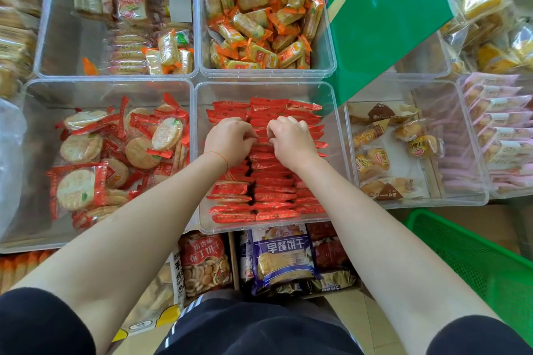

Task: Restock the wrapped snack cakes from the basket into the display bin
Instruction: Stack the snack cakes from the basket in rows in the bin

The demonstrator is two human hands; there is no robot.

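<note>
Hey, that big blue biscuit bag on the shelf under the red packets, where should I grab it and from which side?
Grip the blue biscuit bag by its near bottom edge, coming from the front and below the clear bin. It lies flat with its top tucked under the bin's front rim, so only the lower part is open. Both hands are busy in the red packets now.

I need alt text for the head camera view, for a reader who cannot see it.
Both hands, left hand and right hand, press into neat rows of red wrapped snacks in a clear display bin. Other snack bins surround it; a green basket sits lower right.
</note>
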